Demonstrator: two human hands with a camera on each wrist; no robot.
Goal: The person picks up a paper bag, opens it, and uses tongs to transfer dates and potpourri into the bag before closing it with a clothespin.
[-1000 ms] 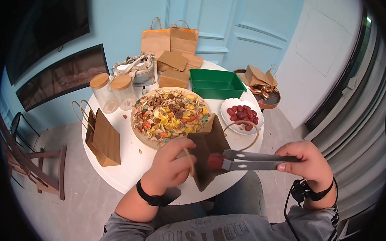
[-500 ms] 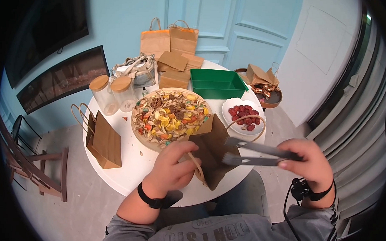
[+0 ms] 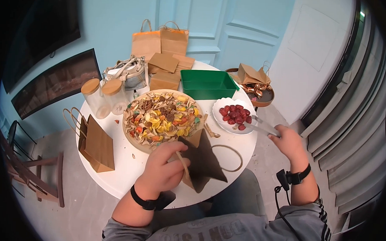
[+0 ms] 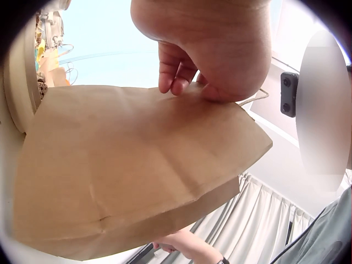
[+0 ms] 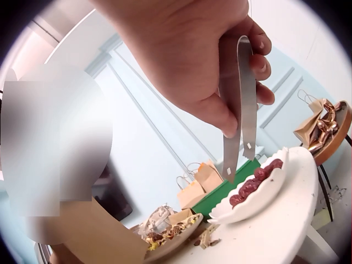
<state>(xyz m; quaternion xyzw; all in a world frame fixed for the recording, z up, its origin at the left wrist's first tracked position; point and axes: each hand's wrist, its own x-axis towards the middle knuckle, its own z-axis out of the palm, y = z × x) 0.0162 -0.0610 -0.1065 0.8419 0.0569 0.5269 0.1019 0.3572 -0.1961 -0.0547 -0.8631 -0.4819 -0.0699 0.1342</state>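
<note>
My left hand point(image 3: 163, 166) grips the rim and twisted handle of an open brown paper bag point(image 4: 126, 159), tilted over the table's near edge with its dark inside facing up. In my right hand point(image 3: 291, 143) is a pair of metal tongs point(image 5: 249, 99), held between thumb and fingers. The tongs' tips are apart and reach over the right rim of a white scalloped plate point(image 3: 217, 117). Several dark red dates point(image 3: 235, 113) lie heaped on that plate. Nothing shows between the tongs' tips in the right wrist view.
A round wooden tray point(image 3: 125, 137) of potpourri sits mid-table, with small wooden pieces point(image 3: 210, 128) beside it. Another paper bag point(image 3: 97, 145) and two lidded jars point(image 3: 113, 96) stand left. Behind are a green bin point(image 3: 206, 91), a fabric bag point(image 3: 135, 76) and paper bags point(image 3: 146, 44).
My right hand has carried the tongs from the paper bag's mouth, where they held a date, over to the plate. The date is gone from the tips. My left hand keeps holding the bag.
</note>
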